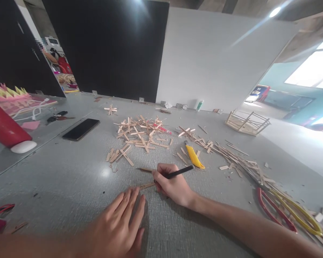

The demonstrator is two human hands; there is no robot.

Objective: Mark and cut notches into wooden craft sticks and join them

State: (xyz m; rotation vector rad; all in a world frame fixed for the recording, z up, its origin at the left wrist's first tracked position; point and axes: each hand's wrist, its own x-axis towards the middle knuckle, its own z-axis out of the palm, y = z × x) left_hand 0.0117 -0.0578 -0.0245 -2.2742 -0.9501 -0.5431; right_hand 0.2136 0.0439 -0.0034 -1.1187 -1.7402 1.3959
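On the tabletop (pixel 61 175), roomy leftward, the right hand (pixel 173 184) grips a pen (pixel 181 172); the left hand (pixel 115 223), flat, touches one stick end (pixel 144 186).

L hand (pixel 117 220) on tbl (pixel 56 197), fingertips at L end of a stick (pixel 146 186); pen (pixel 181 172) in R hand (pixel 174 184), by its R end. Behind — stick pile (pixel 142 133), w/ phone (pixel 81 129) to L, cutter (pixel 194 156) to R. Far R: frame (pixel 247 123) at back, hand tool (pixel 293 211) nearer — glue tube (pixel 200 105) before back panel (pixel 207 57).
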